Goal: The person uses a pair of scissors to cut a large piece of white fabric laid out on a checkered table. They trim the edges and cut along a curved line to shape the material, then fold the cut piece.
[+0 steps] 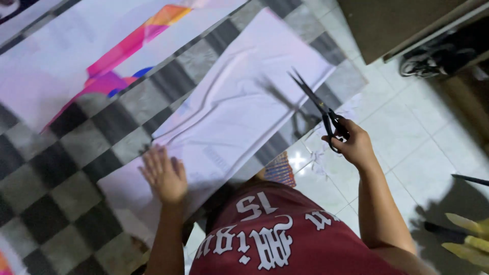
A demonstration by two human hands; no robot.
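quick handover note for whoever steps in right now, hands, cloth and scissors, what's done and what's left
Left hand: flat, palm down, pressing the near end of the white fabric strip.
Right hand: raised off to the right, fingers through the handles of the black scissors, blades pointing up and away, slightly parted, not touching the cloth.
Things: the strip lies on the checkered mat; a second white sheet with pink and orange print lies farther away. Small white scraps are scattered on the tiled floor.
Done: the scraps suggest some trimming.
Left: no cut is under way; the scissors are clear of the strip.
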